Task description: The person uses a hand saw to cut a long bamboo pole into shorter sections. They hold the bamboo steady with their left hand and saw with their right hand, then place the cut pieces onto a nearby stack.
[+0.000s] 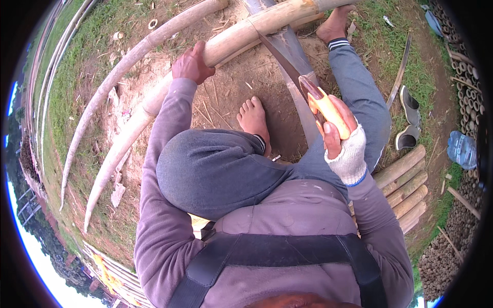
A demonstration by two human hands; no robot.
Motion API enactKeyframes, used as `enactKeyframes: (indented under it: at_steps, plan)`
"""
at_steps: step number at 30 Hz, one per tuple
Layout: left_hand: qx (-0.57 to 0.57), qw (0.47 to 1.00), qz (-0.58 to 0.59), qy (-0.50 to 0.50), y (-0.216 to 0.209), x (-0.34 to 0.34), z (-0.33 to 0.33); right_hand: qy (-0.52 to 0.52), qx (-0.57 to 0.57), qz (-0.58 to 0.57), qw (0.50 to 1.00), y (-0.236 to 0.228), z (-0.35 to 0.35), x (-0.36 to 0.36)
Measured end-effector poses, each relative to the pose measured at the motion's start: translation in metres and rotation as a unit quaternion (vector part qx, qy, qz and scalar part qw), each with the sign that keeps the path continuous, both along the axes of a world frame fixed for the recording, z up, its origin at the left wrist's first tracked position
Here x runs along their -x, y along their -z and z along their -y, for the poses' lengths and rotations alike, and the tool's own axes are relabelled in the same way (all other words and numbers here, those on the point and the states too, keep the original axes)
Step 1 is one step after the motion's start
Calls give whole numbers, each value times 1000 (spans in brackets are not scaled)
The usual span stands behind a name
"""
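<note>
The left arm is stretched forward beside the bent left knee (205, 169), and its bare left grip (191, 64) is closed over a long pale bamboo pole (233, 41), with the thumb placed along the near side. The right arm is bent, its forearm raised in front of the body. By the right grip (345, 138), covered in a white knitted glove that leaves the fingers bare, the yellow and dark handle of a saw (288, 64) is firmly grasped. The blade is pointed forward and to the left, its far end brought to the pole on the right of the left grip; how deeply it is sunk into the bamboo cannot be told.

The pole is laid diagonally from the lower left to the top of the view. Beneath it a grey bamboo piece (298, 46) is crossed, and over this the blade is passed. Bare soil (223, 95) is left open between the pole and the left foot (253, 117). On the right, room beside the saw is bounded by the outstretched right leg (354, 77). Cut bamboo lengths (405, 187) are stacked near the right forearm. On the left, a second curved pole (123, 61) is separated from the first by a strip of ground.
</note>
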State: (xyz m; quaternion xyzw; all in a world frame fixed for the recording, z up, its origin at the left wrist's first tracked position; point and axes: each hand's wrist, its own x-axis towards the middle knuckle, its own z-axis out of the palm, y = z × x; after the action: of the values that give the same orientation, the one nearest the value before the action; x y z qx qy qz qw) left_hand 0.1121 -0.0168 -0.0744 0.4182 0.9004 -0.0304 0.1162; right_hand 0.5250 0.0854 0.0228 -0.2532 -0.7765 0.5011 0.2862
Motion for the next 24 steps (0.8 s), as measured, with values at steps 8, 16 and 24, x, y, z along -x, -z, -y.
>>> enactKeyframes:
  at_steps: [8,16,24]
  plan:
    - [-11,1000,-10,18,-5,-6,-19,125,-131,48,982,49,-62,160]
    - [-8,1000,-12,2,-2,-3,-1,42,-49,-44,997,43,7,0]
    - [7,1000,-21,-6,-4,-7,-6,75,-59,17,995,58,-43,126]
